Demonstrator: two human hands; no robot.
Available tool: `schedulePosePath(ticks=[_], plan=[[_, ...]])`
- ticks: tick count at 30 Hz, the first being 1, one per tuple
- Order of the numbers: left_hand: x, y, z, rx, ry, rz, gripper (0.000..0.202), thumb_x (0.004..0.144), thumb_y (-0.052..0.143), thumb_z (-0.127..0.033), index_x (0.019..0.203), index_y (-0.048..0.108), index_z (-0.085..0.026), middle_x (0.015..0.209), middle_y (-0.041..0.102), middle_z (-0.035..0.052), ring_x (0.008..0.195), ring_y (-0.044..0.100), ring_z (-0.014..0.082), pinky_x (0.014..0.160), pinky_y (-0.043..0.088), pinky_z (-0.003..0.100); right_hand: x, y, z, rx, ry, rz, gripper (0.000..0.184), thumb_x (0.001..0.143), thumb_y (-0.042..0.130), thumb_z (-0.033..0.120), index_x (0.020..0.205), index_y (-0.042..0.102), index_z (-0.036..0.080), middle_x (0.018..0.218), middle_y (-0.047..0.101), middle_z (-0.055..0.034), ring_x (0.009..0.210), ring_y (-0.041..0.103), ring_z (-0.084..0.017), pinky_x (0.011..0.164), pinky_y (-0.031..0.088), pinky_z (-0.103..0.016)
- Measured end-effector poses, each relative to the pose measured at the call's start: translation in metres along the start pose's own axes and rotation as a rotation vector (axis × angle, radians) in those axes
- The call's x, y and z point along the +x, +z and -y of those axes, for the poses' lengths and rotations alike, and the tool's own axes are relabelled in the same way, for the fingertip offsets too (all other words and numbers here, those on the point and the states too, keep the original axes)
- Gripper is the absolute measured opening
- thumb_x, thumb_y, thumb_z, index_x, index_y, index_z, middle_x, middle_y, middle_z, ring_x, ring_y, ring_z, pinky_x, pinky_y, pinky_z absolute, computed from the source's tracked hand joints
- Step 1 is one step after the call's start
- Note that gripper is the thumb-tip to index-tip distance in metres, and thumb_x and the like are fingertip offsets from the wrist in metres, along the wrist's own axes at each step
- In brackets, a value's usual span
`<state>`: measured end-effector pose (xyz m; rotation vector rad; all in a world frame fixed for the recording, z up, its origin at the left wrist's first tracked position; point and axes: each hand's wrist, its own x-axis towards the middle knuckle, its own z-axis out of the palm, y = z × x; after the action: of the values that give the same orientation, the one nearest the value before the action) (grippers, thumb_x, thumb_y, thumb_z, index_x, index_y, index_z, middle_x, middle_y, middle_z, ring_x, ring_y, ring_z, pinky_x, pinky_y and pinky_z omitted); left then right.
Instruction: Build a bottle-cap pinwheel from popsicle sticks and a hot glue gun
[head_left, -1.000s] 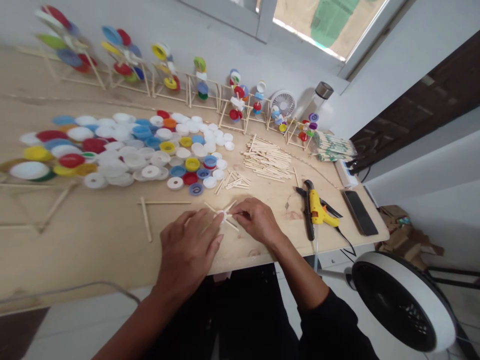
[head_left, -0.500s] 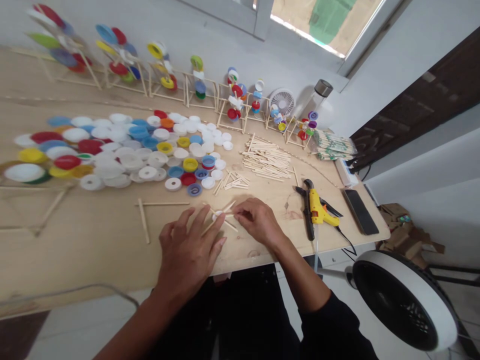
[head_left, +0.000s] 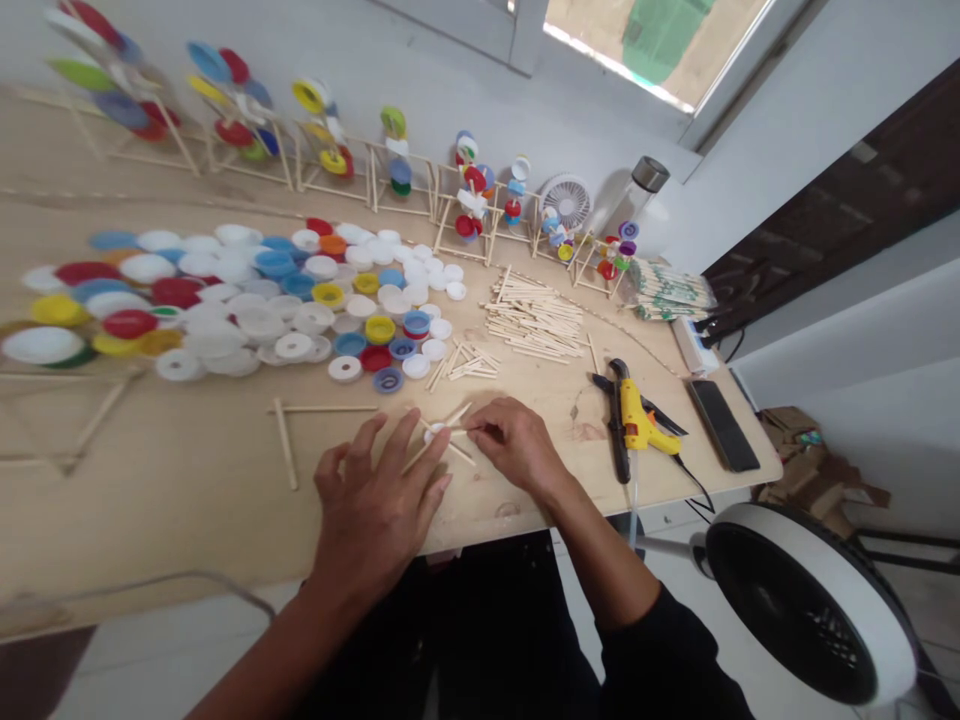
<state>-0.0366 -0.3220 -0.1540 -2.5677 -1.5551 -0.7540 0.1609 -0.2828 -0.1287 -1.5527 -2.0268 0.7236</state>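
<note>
A small white bottle cap [head_left: 435,432] with thin wooden sticks [head_left: 459,412] fanning out from it lies on the wooden table [head_left: 210,500] near the front edge. My left hand [head_left: 379,505] rests flat over its left side, fingers spread, pressing on the sticks. On the cap's right side, my right hand [head_left: 514,445] has its fingers pinched on one stick.
A spread of coloured and white bottle caps [head_left: 225,300] covers the table's left middle. A pile of sticks [head_left: 534,318] lies behind my hands. A yellow glue gun [head_left: 636,420] and a phone [head_left: 724,425] lie at right. Stick-and-cap models [head_left: 472,195] line the wall. A fan [head_left: 814,600] stands on the floor.
My left hand's fingers have spread apart and slid slightly back toward me over the sticks. The right hand has stayed pinched at the cap.
</note>
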Motion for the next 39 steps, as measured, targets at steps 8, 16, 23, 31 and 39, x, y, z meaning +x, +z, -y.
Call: schedulePosePath(ticks=[8,16,23,31,39], plan=[[0.001,-0.001,-0.003,0.040,0.005,-0.008,0.037,0.095,0.054,-0.027,0.128,0.070,-0.025,0.139,0.065,0.0165,0.131,0.049,0.0424,0.097,0.035,0.058,0.000,0.002,-0.002,0.018,-0.008,-0.022,0.016,0.087,0.067,0.008,0.087,0.074,0.022,0.090,0.073,-0.0022,0.090,0.065,-0.017,0.085,0.050,-0.030],[0.000,-0.002,0.000,-0.034,0.004,-0.020,0.040,0.097,0.048,-0.029,0.131,0.066,-0.024,0.137,0.066,0.0171,0.130,0.050,0.0413,0.096,0.039,0.059,-0.019,-0.006,-0.004,0.094,0.107,-0.265,0.015,0.090,0.060,0.014,0.097,0.072,0.020,0.099,0.073,-0.0062,0.088,0.065,-0.019,0.083,0.052,-0.033],[-0.006,-0.008,0.016,-0.104,-0.063,-0.132,0.029,0.095,0.051,-0.024,0.118,0.069,-0.023,0.109,0.075,0.0119,0.113,0.059,0.0356,0.093,0.041,0.052,-0.049,-0.007,-0.004,0.131,0.145,-0.294,0.014,0.090,0.059,0.018,0.096,0.071,0.021,0.096,0.073,-0.0063,0.088,0.067,-0.019,0.081,0.052,-0.031],[-0.014,-0.010,0.004,-0.232,-0.035,-0.063,0.028,0.096,0.048,-0.027,0.110,0.072,-0.023,0.092,0.077,0.0066,0.093,0.066,0.0279,0.088,0.042,0.045,-0.049,-0.007,-0.004,0.160,0.152,-0.309,0.015,0.089,0.059,0.020,0.096,0.072,0.019,0.094,0.073,-0.0070,0.086,0.067,-0.020,0.079,0.052,-0.032],[-0.010,-0.012,0.014,-0.228,-0.058,-0.170,0.024,0.094,0.053,-0.023,0.107,0.072,-0.025,0.094,0.076,0.0073,0.094,0.067,0.0283,0.087,0.045,0.045,0.002,-0.015,-0.003,-0.142,0.245,-0.270,0.017,0.090,0.059,0.016,0.095,0.074,0.022,0.104,0.074,-0.0070,0.099,0.065,-0.023,0.092,0.048,-0.037]])
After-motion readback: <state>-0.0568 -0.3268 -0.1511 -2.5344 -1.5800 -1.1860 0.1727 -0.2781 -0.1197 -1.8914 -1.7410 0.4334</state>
